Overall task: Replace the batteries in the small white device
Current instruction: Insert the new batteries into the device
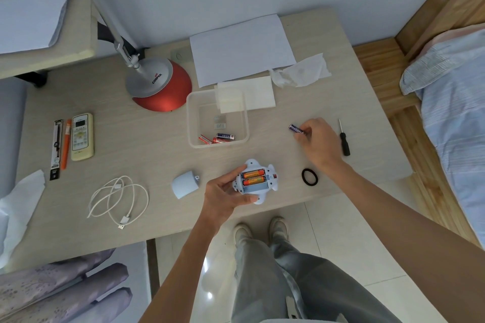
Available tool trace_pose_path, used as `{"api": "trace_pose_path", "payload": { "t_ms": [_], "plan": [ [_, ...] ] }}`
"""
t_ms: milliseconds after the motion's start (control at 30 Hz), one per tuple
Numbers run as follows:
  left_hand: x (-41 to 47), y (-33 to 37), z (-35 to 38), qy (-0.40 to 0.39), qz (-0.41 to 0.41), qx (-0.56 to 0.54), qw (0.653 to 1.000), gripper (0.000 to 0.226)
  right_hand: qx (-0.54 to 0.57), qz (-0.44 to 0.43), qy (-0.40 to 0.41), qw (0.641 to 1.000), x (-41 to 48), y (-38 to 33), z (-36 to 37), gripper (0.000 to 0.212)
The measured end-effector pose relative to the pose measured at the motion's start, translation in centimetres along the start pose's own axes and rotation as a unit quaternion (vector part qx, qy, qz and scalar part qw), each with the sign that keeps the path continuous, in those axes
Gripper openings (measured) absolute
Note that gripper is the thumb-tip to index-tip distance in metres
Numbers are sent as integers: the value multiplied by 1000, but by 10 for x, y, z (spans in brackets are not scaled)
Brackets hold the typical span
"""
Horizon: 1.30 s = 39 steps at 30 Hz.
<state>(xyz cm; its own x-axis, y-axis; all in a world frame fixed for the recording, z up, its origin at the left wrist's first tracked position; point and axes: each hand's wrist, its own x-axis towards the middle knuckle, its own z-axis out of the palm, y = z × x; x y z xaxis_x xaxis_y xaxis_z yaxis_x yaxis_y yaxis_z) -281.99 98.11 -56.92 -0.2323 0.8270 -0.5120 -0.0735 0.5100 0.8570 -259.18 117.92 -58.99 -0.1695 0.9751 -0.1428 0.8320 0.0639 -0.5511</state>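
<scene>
My left hand (227, 195) grips the small white device (256, 178) near the table's front edge, its battery bay facing up. Two orange batteries (253, 177) lie in the bay and the third slot is bare. The device's pale blue cover (185, 183) rests on the table to the left. Further right, my right hand (319, 143) pinches a dark blue battery (296, 128) just above the tabletop. A clear plastic box (245, 110) behind the device holds several loose batteries (217, 138).
A black-handled screwdriver (344, 139) lies right of my right hand, a black hair tie (309, 177) below it. A red lamp base (161, 84), papers (240, 47) and tissue (301, 73) sit at the back. A remote (82, 136), pens (61, 148) and white cable (118, 198) lie left.
</scene>
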Motion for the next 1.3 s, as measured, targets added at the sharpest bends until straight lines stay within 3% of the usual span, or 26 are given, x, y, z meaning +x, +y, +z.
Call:
{"api": "trace_pose_path", "payload": {
  "t_ms": [200, 400, 567, 700, 867, 1300],
  "plan": [
    [0, 0, 0, 0, -3, -10, 1000, 69, 64, -1, -13, 998, -2, -14, -17, 15],
    [1, 0, 0, 0, -3, -10, 1000, 70, 115, -110, -76, 984, -37, -53, -47, 14],
    [2, -1, 1, 2, -1, -18, 1000, 72, 60, -183, -194, 962, -74, -77, -50, 21],
    [1, -2, 1, 5, 10, -17, 1000, 74, 11, -203, -233, 951, -93, -84, -35, 25],
    [0, -2, 1, 3, 9, -28, 1000, 75, -79, -229, -246, 938, -99, -81, -21, 25],
    [2, -5, 0, -3, 28, -19, 999, 77, -130, -281, -274, 910, -92, -84, -23, 32]
  ]
}}
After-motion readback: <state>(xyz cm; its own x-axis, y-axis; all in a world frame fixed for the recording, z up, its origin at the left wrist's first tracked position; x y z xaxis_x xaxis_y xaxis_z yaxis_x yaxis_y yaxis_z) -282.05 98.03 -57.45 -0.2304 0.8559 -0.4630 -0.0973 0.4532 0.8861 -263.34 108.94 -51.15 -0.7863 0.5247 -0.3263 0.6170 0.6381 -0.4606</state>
